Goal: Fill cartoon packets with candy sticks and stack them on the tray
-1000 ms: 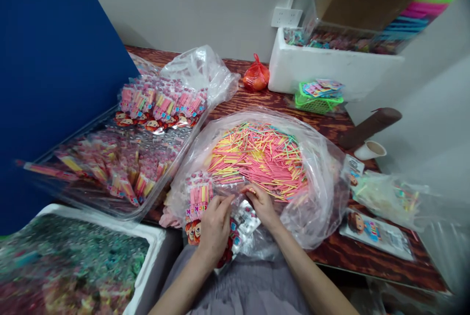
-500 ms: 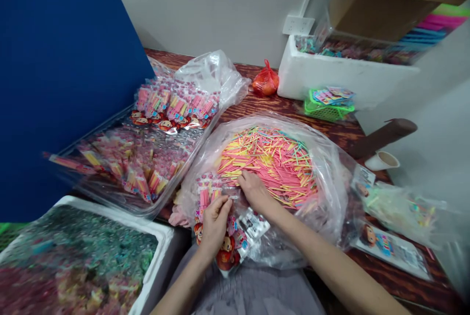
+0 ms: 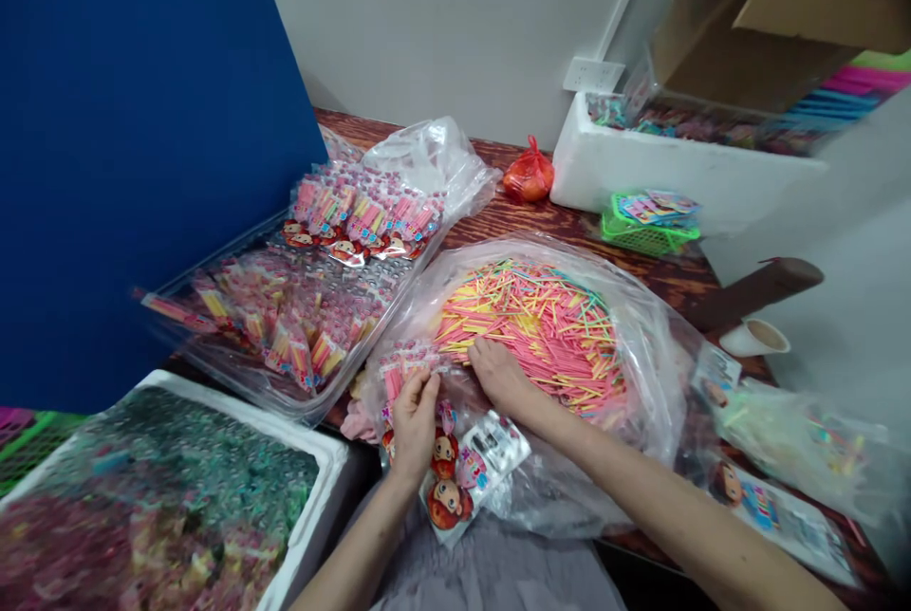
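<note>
My left hand (image 3: 415,421) is closed, thumb and fingers pinching the upper part of a clear plastic packet (image 3: 450,500) printed with a red-haired cartoon figure. More packets, some with pink sticks (image 3: 393,383) inside, lie under and beside this hand. My right hand (image 3: 502,379) rests at the near left edge of a heap of thin pink, yellow and green sticks (image 3: 530,322). Its fingers are curled together, and what they hold, if anything, is hidden. A large clear plastic bag (image 3: 647,355) lies open around the heap.
A clear tray (image 3: 313,412) of filled packets (image 3: 362,222) stands at the left. Nearer is a white foam box (image 3: 327,459) of coloured pieces. Behind are a red bag (image 3: 529,176), a green basket (image 3: 644,233) and another foam box (image 3: 641,160). A paper cup (image 3: 755,338) stands right.
The whole view has shifted slightly, so things sit lower and further right. Both hands stay near the same places, the left still pinching the packet. The right fingers remain at the edge of the sticks.
</note>
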Demonstrator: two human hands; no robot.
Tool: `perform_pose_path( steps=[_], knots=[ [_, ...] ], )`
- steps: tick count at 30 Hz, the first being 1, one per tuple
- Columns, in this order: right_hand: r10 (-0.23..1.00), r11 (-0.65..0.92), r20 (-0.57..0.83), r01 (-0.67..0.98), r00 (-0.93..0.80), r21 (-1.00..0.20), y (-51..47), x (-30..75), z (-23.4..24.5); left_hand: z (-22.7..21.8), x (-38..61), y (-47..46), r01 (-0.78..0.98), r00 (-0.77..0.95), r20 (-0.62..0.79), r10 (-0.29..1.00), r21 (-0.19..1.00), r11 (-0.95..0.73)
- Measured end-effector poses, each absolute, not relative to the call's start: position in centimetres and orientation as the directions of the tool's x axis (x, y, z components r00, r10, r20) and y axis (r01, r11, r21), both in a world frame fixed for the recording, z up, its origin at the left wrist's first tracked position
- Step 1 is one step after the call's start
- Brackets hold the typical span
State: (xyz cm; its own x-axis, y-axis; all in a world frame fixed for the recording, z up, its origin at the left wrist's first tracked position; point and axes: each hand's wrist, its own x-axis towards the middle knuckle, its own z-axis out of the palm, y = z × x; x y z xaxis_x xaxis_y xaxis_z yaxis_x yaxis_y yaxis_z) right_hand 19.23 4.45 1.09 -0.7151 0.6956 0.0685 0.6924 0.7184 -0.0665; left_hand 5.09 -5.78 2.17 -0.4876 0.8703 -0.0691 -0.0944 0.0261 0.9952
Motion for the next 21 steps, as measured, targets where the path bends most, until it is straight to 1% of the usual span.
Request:
perform_pose_path(
  steps=[2, 3, 4, 5, 6, 7, 8, 9, 10, 11, 13, 14, 15, 17, 21],
  knots=[
    [0.768, 0.638, 0.122, 0.735, -0.628, -0.229, 4.8, 19.8, 1.0, 2.2, 4.8, -5.6, -0.109, -0.474, -0.083, 0.877, 0.993, 0.036],
    [0.813, 0.577, 0.147, 0.744, -0.563, -0.337, 4.9, 20.1, 0.9, 2.2, 4.7, -5.6, -0.114, -0.468, -0.09, 0.879, 0.993, 0.041],
    [0.86, 0.499, 0.16, 0.731, -0.485, -0.466, 4.9, 20.3, 0.9, 2.2, 4.7, -5.4, -0.118, -0.464, -0.095, 0.881, 0.992, 0.044],
    [0.905, 0.401, 0.147, 0.684, -0.399, -0.61, 4.9, 20.5, 0.8, 2.2, 4.7, -5.3, -0.124, -0.464, -0.099, 0.88, 0.991, 0.046],
    [0.943, 0.282, 0.101, 0.595, -0.318, -0.753, 4.8, 20.5, 0.8, 2.1, 4.6, -5.1, -0.132, -0.467, -0.104, 0.878, 0.99, 0.047],
    [0.966, 0.148, 0.028, 0.463, -0.255, -0.874, 4.5, 20.6, 0.8, 2.0, 4.6, -4.9, -0.143, -0.474, -0.11, 0.874, 0.989, 0.047],
    [0.975, 0.01, -0.059, 0.304, -0.216, -0.953, 4.2, 20.6, 0.9, 2.0, 4.6, -4.7, -0.16, -0.484, -0.119, 0.867, 0.986, 0.045],
    [0.968, -0.118, -0.146, 0.143, -0.202, -0.983, 3.8, 20.6, 0.9, 2.0, 4.5, -4.5, -0.185, -0.49, -0.131, 0.862, 0.982, 0.044],
    [0.954, -0.224, -0.219, 0.001, -0.205, -0.975, 3.3, 20.6, 1.0, 2.1, 4.5, -4.3, -0.217, -0.492, -0.147, 0.858, 0.975, 0.042],
    [0.939, -0.297, -0.268, -0.112, -0.217, -0.948, 2.9, 20.6, 1.0, 2.3, 4.4, -4.1, -0.255, -0.491, -0.165, 0.855, 0.966, 0.04],
    [0.922, -0.363, -0.305, -0.263, -0.236, -0.894, 2.0, 20.8, 0.9, 3.0, 4.3, -3.9, -0.356, -0.464, -0.223, 0.857, 0.933, 0.05],
    [0.921, -0.374, -0.31, -0.305, -0.238, -0.876, 1.6, 20.9, 0.8, 3.4, 4.3, -3.8, -0.408, -0.439, -0.257, 0.861, 0.911, 0.064],
    [0.922, -0.374, -0.309, -0.327, -0.233, -0.868, 1.4, 21.0, 0.6, 3.9, 4.3, -3.9, -0.452, -0.413, -0.286, 0.865, 0.888, 0.078],
    [0.934, -0.342, -0.286, -0.311, -0.214, -0.887, 0.9, 21.3, 0.1, 4.9, 4.5, -4.0, -0.51, -0.368, -0.321, 0.873, 0.854, 0.099],
    [0.97, -0.192, -0.161, -0.169, -0.182, -0.967, 0.3, 21.9, -0.7, 5.8, 5.2, -4.4, -0.569, -0.325, -0.354, 0.877, 0.814, 0.118]
  ],
)
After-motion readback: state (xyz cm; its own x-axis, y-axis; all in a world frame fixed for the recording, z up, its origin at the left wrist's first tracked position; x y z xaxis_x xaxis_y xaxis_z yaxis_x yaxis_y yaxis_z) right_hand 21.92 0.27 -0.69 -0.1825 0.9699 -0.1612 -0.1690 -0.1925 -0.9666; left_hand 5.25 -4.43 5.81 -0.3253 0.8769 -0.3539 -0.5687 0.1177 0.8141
